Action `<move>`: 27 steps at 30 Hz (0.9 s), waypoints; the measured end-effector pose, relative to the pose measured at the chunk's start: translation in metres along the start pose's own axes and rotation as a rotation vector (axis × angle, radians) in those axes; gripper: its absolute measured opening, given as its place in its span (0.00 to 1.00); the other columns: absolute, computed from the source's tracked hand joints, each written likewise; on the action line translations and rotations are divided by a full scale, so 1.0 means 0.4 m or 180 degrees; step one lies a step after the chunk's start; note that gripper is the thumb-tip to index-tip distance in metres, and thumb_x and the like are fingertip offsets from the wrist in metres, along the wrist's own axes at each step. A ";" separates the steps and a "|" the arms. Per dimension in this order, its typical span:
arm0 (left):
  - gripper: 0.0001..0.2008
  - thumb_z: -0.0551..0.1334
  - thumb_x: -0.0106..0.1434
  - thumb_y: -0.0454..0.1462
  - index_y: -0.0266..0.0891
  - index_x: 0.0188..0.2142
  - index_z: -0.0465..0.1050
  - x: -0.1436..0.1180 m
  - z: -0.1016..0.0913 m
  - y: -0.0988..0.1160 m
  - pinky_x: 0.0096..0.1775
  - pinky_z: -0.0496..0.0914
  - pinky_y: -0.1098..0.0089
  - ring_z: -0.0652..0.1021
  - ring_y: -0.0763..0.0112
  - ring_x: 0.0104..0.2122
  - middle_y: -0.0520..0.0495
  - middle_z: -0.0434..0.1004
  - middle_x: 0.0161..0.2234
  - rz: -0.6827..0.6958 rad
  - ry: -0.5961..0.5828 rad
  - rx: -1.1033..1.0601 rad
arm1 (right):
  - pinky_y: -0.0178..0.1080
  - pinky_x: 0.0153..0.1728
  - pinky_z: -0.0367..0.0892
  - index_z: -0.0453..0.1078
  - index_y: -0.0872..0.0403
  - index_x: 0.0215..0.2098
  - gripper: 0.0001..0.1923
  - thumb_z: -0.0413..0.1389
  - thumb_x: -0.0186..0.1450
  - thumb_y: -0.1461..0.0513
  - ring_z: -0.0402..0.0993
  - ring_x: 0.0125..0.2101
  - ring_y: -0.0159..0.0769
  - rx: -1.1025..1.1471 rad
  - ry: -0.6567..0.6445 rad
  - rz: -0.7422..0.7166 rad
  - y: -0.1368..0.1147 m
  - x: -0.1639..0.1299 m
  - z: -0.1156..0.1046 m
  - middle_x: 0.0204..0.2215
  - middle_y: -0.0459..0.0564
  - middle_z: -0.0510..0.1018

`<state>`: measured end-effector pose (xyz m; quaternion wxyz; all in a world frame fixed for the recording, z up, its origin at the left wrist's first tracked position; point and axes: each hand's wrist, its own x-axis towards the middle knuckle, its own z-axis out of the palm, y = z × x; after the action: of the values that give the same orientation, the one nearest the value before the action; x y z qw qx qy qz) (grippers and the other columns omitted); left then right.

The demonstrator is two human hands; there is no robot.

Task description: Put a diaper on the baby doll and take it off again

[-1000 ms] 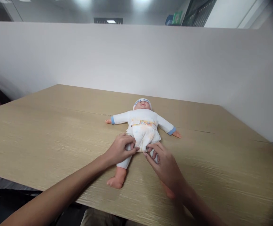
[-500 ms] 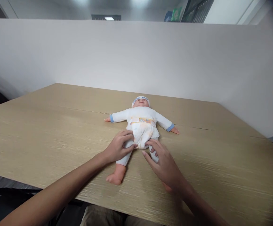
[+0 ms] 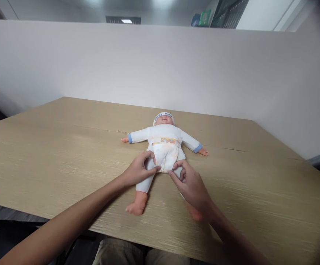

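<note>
On the table [image 3: 66, 147], both hands still pinch the doll's diaper [image 3: 164, 156]; left hand [image 3: 138, 171], right hand [image 3: 191, 187].

Illumination: bright, even, from ceiling panels [image 3: 127, 21] at upper centre. Shadows soft, faint on table [image 3: 52, 147]. Mild glare, upper edge. Wide-angle distortion at frame edges; dark vignette at right corners. Centre sharp; foreground forearms slightly soft.

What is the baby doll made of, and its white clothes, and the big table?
The baby doll looks like smooth, slightly shiny plastic or vinyl, judging by its bare peach foot. Its white long-sleeved suit with blue cuffs looks like soft matte cloth. The crinkly white diaper seems papery. The light tan table shows printed-looking wood grain, probably laminate.
</note>
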<state>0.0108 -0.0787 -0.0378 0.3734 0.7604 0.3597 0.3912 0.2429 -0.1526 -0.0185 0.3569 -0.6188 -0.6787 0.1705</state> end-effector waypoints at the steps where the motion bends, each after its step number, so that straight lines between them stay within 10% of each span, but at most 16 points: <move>1: 0.15 0.72 0.64 0.45 0.43 0.41 0.69 0.000 0.004 -0.006 0.42 0.66 0.65 0.71 0.63 0.39 0.50 0.72 0.38 -0.0056 0.0020 -0.0161 | 0.40 0.29 0.61 0.71 0.48 0.42 0.09 0.60 0.70 0.53 0.70 0.24 0.40 -0.0015 0.0089 0.0036 0.000 0.000 -0.002 0.24 0.42 0.73; 10: 0.24 0.77 0.59 0.44 0.43 0.45 0.67 -0.017 0.031 -0.032 0.45 0.70 0.66 0.77 0.65 0.42 0.49 0.77 0.43 -0.0365 0.0503 -0.0735 | 0.45 0.40 0.68 0.76 0.48 0.45 0.07 0.60 0.71 0.55 0.78 0.37 0.48 -0.0091 0.0091 -0.0246 -0.007 0.000 -0.020 0.42 0.50 0.86; 17: 0.14 0.74 0.65 0.47 0.42 0.45 0.82 -0.016 0.013 0.000 0.47 0.71 0.61 0.80 0.57 0.44 0.45 0.84 0.44 -0.0292 0.0176 -0.0224 | 0.53 0.50 0.68 0.78 0.49 0.45 0.09 0.58 0.74 0.55 0.74 0.46 0.53 -0.0323 0.0100 -0.0496 -0.002 -0.006 -0.014 0.44 0.54 0.85; 27: 0.18 0.70 0.69 0.52 0.39 0.43 0.78 -0.011 0.003 0.022 0.42 0.68 0.66 0.75 0.63 0.40 0.47 0.80 0.40 -0.0746 -0.0183 -0.1219 | 0.47 0.42 0.70 0.76 0.49 0.49 0.20 0.63 0.67 0.46 0.73 0.40 0.48 0.0104 -0.0179 0.0196 0.012 -0.004 -0.007 0.40 0.53 0.77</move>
<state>0.0122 -0.0869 -0.0321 0.5639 0.6395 0.3540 0.3845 0.2484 -0.1537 -0.0201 0.3423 -0.6284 -0.6662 0.2099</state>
